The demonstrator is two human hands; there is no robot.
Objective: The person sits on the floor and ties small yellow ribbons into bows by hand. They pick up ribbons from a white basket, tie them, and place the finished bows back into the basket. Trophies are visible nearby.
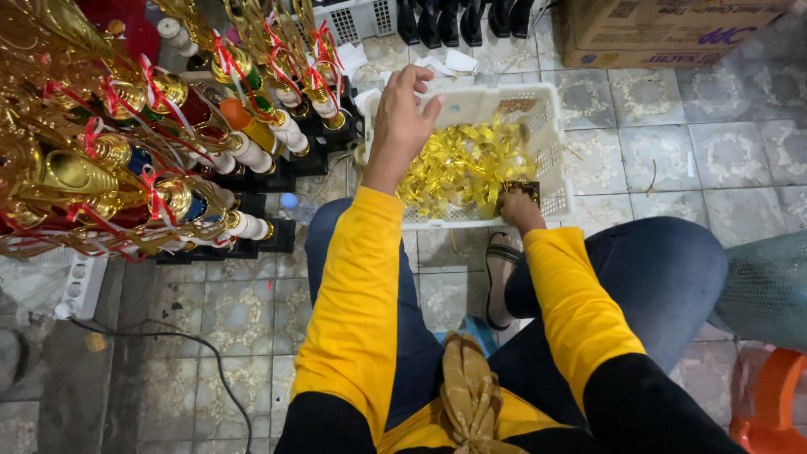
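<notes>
Left hand [402, 118], fingers loosely curled and holding nothing, hovers above my white basket [551, 134] of gold pieces [458, 168] at twelve o'clock, while my right hand [519, 204] pinches one piece, probably mid-picking.

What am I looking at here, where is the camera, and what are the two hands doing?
The single picture comes from a camera worn on a person's head, looking down at their lap and the tiled floor. The person sits in yellow sleeves and blue jeans. On the floor ahead stands a white plastic basket filled with shiny gold foil pieces. The left hand is raised over the basket's far left part; whether it holds anything is unclear. The right hand is down in the foil, gripping a small dark and gold piece. To the left stand rows of gold trophies with red ribbons.
</notes>
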